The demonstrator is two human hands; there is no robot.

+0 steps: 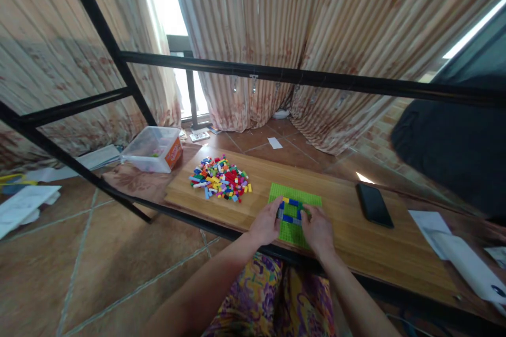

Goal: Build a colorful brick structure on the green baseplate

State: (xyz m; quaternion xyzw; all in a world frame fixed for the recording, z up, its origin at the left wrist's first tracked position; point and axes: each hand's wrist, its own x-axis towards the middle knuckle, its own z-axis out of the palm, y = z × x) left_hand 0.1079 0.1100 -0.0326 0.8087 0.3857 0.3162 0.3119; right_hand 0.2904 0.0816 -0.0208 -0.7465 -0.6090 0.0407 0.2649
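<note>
A bright green baseplate (312, 199) lies on the wooden board in front of me. Toy building bricks in blue, grey, yellow and green form a hollow square on it; one blue brick (288, 219) sits on the near side. My left hand (265, 225) rests at the square's left side, fingers stretched out along the bricks. At the opposite side, my right hand (319, 229) has its thumb and fingers bent around a dark green brick (300, 206) near the far right corner. The fingers partly cover the square's right side.
Left of the baseplate is a pile of mixed bricks (221, 179). A clear plastic box (148, 150) with an orange label stands beyond it. To the right lies a black phone (375, 205), then white papers (429, 226). A black metal bar (276, 71) crosses above the board's far side.
</note>
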